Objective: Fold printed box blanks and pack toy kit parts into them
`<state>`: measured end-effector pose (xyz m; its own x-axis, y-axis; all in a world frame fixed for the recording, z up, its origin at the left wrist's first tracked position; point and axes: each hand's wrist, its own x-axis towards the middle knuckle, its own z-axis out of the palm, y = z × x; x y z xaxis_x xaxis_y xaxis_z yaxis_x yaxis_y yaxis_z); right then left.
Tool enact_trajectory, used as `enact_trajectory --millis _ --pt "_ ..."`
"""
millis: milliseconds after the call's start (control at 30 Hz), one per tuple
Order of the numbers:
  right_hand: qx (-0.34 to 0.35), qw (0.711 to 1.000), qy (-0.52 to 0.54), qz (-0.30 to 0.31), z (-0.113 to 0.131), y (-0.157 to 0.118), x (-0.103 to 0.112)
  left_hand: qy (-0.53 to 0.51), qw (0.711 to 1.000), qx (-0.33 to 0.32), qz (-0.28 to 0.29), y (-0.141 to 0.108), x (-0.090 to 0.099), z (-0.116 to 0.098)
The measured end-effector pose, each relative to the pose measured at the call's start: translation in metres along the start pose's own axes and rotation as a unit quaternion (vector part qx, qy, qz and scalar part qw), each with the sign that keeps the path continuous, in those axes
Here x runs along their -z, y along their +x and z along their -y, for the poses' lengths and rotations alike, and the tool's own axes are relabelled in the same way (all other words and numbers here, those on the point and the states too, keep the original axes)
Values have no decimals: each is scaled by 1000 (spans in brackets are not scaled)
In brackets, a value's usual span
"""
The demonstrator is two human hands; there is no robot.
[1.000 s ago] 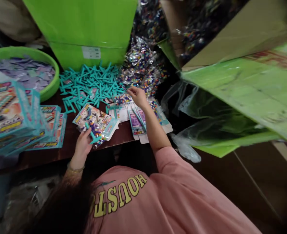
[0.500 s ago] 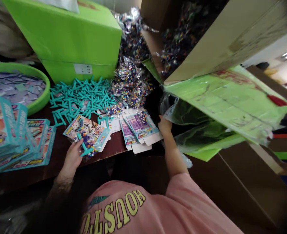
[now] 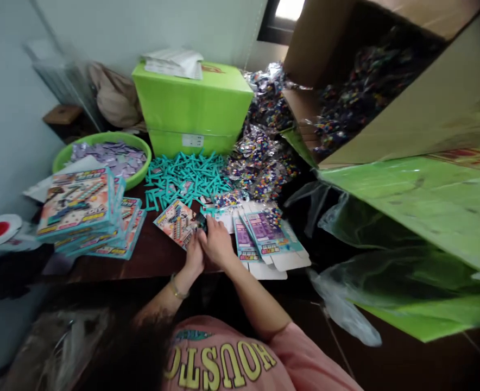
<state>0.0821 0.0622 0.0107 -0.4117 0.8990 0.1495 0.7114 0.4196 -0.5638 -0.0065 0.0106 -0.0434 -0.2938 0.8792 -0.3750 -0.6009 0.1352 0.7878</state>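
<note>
In the head view, the left hand (image 3: 195, 254) and right hand (image 3: 218, 240) meet near the middle of the table's (image 3: 150, 263) front edge, fingers curled in close around a small dark item (image 3: 201, 221); what it is, and how firmly each grips, I cannot tell. Just beyond them lies a printed toy box (image 3: 177, 221), partly covered by the fingers.

Judging by how things lie, a good share is done: the stacked toy boxes (image 3: 77, 201) towards the table's left end look made up and closed. The box at the hands seems unfinished, and the purple-and-teal cartons (image 3: 266, 228) at the front edge, right of the hands, lie flat with flaps out. Plenty appears left: a heap of teal plastic T-shaped pieces (image 3: 191, 174) mid-table, bead packets (image 3: 260, 157) piled behind the cartons, and purple packets (image 3: 118, 157) in a green basin (image 3: 144, 176) behind the stack.

A bright green carton (image 3: 191, 108) stands along the back edge before a pale wall (image 3: 101, 27). A large cardboard box (image 3: 411, 119) of more packets tilts beyond the right edge.
</note>
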Motion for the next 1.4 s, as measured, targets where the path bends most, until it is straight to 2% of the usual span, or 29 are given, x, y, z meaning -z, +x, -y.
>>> enact_trajectory --millis 67,133,200,267,333,400,433,467,533,600,667,733,800,900,967,1033,1067,1100,1133,1167,1200,1233,1300,1333,1367,1400 --pt "18 1000 8 8 22 -2 -22 -35 999 -7 -12 -4 -2 -7" --pt "32 998 28 36 30 -6 -30 -77 997 -18 1 -9 0 -20" --pt "65 992 76 75 27 -9 -28 -104 994 -41 -1 -11 5 -33" --pt "88 983 139 86 18 -10 -22 -107 990 -71 -57 -9 9 -42" --pt "68 978 189 54 7 -10 -16 -115 984 -90 -102 -5 12 -46" --pt "11 963 262 53 -4 -13 -13 -129 982 -99 -100 -3 13 -46" --pt "-25 943 323 79 -9 -15 -14 -128 982 -106 -94 -3 12 -44" --pt "-62 910 394 111 -13 -19 -16 -119 982 -118 -92 -3 11 -43" --pt "-127 832 522 141 -20 -26 -21 -88 981 -144 -94 -4 8 -38" --pt "-168 784 588 109 -24 -32 -28 -64 982 -156 -88 -4 5 -33" --pt "-192 768 606 75 -27 -35 -33 -49 986 -151 -57 -2 3 -26" --pt "-219 762 608 41 -28 -32 -38 -16 986 -164 -17 3 3 -18" --pt "-240 764 599 -5 -28 -23 -43 54 977 -206 11 12 5 -12" --pt "-252 774 579 -53 -30 -7 -51 179 946 -270 9 23 16 -10" --pt "-250 775 577 -58 -35 2 -51 245 915 -320 -22 21 29 -13" --pt "-231 778 580 -64 -44 6 -46 315 870 -376 -46 5 44 -16" --pt "-218 781 581 -68 -50 5 -41 356 846 -395 -34 -8 51 -16" --pt "-204 785 580 -73 -56 4 -36 405 823 -398 5 -24 59 -14" --pt "-190 789 579 -77 -61 3 -31 461 797 -384 68 -41 66 -9" --pt "-178 793 577 -80 -66 1 -25 523 761 -355 144 -58 73 -2" --pt "-168 797 575 -82 -69 -2 -20 589 711 -317 217 -74 78 6" --pt "-160 801 571 -83 -72 -4 -15 655 647 -276 277 -89 82 17" --pt "-150 812 557 -85 -74 -8 -7 751 518 -211 350 -107 86 37" --pt "-150 816 551 -87 -74 -10 -4 778 471 -195 368 -112 85 45" --pt "-151 818 548 -88 -72 -11 -2 790 444 -184 380 -112 83 52" --pt "-156 816 550 -90 -71 -13 0 794 433 -175 389 -111 80 56"
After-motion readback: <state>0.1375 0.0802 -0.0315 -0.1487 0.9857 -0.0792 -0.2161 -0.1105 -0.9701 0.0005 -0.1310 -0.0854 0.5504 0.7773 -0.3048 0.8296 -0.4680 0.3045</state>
